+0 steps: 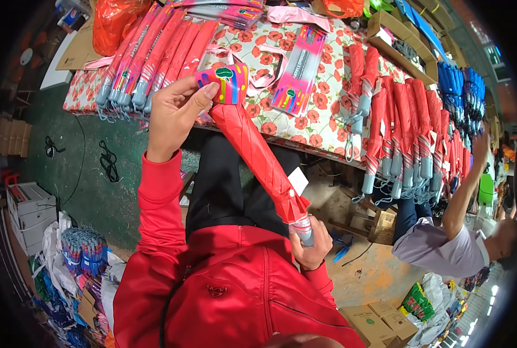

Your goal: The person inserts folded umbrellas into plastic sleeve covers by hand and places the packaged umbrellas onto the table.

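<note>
A folded red umbrella (252, 148) slants across in front of my lap, its tip end up and left. My left hand (174, 113) pinches a bright multicoloured printed plastic sleeve (229, 84), which sits around the umbrella's tip end. My right hand (313, 246) is closed around the grey handle (303, 230) at the lower end. From the umbrella near the handle a small white tag (298, 181) sticks out. A flat, clear-and-pink printed sleeve (299, 72) lies on the flowered tablecloth (331, 124) beyond the umbrella.
Sleeved red umbrellas (137, 64) lie at the table's left; unsleeved red ones (406, 116) line its right edge, handles overhanging. Blue umbrellas (461, 87) stand beyond. A co-worker (444, 249) reaches in from the right. Cardboard boxes (377, 325) stand at lower right, a grey box (29, 211) at left.
</note>
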Motion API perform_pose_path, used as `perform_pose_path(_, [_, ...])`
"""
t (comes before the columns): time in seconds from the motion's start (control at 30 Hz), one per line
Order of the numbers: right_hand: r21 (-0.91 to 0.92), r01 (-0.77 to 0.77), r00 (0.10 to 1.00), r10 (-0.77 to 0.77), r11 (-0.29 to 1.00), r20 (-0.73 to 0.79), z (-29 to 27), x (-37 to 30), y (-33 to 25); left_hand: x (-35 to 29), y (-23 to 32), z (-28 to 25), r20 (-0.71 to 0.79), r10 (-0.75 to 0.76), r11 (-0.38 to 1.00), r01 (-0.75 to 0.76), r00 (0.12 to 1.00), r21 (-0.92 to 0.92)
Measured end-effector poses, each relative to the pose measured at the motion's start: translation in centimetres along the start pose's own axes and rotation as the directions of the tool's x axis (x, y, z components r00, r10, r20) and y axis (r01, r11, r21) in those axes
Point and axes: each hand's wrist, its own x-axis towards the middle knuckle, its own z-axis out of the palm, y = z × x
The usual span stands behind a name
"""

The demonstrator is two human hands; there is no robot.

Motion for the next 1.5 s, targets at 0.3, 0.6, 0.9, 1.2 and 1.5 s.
perform_pose_path(0.3, [0.209,-0.086,0.996,0.084,0.974,0.016,1.8,-0.1,-2.1,-0.6,1.0,-1.0,-0.056,0.011,0.999,-0.008,0.998,0.045])
perform_pose_path(0.6, [0.339,-0.315,0.949,0.282,0.887,0.142,1.5,-0.6,-1.1,0.6,-0.1,-0.4,0.042,-0.305,0.950,0.307,0.951,-0.059])
perform_pose_path(0.9, [0.425,-0.306,0.952,0.264,0.852,0.156,-0.9,1.5,1.1,0.6,-0.6,-0.1,0.067,-0.243,0.970,0.243,0.968,0.020])
perform_pose_path(1.2, [0.669,-0.590,0.795,0.178,0.453,0.580,-1.2,1.2,3.2,-0.9,-5.5,-0.4,0.127,-0.160,0.921,0.195,0.979,-0.337])
perform_pose_path(1.5, [0.510,-0.860,0.510,-0.071,-0.014,0.857,-0.3,3.9,0.1,-0.9,-6.6,-0.1,0.269,-0.023,0.789,0.183,0.963,-0.587])
